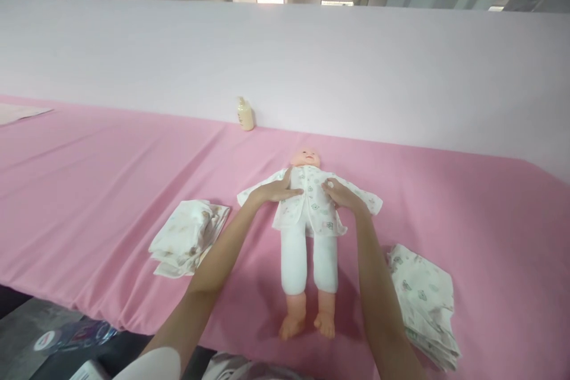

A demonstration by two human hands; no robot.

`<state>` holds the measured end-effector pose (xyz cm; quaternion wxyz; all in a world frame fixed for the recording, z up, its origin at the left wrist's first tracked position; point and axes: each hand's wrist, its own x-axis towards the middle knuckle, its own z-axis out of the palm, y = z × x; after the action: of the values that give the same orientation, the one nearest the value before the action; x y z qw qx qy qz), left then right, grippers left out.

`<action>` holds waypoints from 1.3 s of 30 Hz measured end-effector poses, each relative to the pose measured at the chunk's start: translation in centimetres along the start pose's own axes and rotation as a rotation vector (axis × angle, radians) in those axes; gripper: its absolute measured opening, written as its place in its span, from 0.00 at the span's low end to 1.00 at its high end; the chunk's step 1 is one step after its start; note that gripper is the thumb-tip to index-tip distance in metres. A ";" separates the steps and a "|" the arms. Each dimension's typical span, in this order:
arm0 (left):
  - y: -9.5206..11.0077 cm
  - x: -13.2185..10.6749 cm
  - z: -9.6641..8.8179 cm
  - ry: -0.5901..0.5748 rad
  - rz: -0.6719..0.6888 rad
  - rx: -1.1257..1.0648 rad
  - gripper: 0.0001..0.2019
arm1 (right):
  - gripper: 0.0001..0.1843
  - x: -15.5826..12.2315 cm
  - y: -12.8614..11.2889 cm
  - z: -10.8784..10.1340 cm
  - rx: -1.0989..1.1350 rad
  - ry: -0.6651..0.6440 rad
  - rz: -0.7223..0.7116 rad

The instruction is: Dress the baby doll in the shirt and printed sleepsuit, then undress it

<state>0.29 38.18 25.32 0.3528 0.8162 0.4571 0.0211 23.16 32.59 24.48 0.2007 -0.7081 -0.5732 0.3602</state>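
A baby doll [294,261] lies on its back, feet toward me, on a pink sheet. It wears a white printed baby shirt [307,214] with the sleeves spread to both sides and the front panels meeting at the middle. My left hand [278,190] rests on the shirt's left chest, fingers stretched out and thumb apart. On the other side of the chest, my right hand [342,193] touches the shirt with its fingers slightly bent. I see nothing gripped in either hand. The doll's white legs and bare feet show below the hem.
Folded printed baby clothes [182,234] lie left of the doll, and another folded stack [423,297] lies to the right. A pump bottle [244,114] stands by the white wall [285,65]. The pink sheet [111,190] drapes over the front edge; a plastic bottle [75,335] lies below.
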 end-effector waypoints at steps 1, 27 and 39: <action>0.1 0.3 0.1 0.002 -0.006 0.017 0.48 | 0.31 0.2 0.0 0.3 -0.025 0.034 -0.029; -1.9 -0.2 -3.1 0.438 -0.259 0.310 0.09 | 0.12 -0.1 1.1 -2.4 -0.181 0.593 0.134; 0.4 2.7 1.0 0.545 0.053 0.349 0.19 | 0.18 -12.5 2.0 -7.8 -0.276 0.808 0.276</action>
<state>2.52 39.56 23.98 0.0714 0.8403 0.5100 0.1695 29.20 21.09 31.74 0.2623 -0.8819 -0.3916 -0.0018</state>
